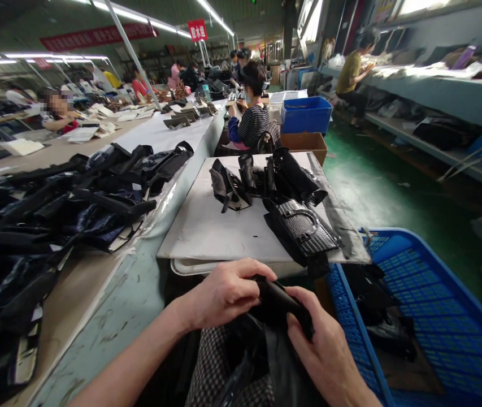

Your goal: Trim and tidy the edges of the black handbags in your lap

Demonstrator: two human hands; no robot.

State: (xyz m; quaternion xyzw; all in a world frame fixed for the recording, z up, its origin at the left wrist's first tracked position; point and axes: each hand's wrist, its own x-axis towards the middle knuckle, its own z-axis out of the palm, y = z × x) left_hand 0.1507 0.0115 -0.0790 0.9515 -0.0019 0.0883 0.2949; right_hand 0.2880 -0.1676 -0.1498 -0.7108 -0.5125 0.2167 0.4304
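Note:
A black leather-like bag piece (pixel 278 298) lies across my lap, its upper edge raised between my two hands. My left hand (pixel 230 291) pinches that edge at its left end, the fingers curled over it. At the right end my right hand (pixel 319 330) grips the same edge between thumb and fingers. The lower part of the piece hangs over a checked cloth and is partly hidden by my hands. Just beyond, on a white board (pixel 194 226), rests a black crocodile-textured handbag (pixel 306 226) with a handle. More black bag pieces (pixel 283 172) lie behind it.
Black bag pieces (pixel 75 209) are heaped on the long table (pixel 139 305) at my left. A blue plastic basket (pixel 448 277) holding black pieces stands at my right. Ahead sits a person in a striped top (pixel 253 124), near a blue bin (pixel 306 116) and a cardboard box (pixel 308 147).

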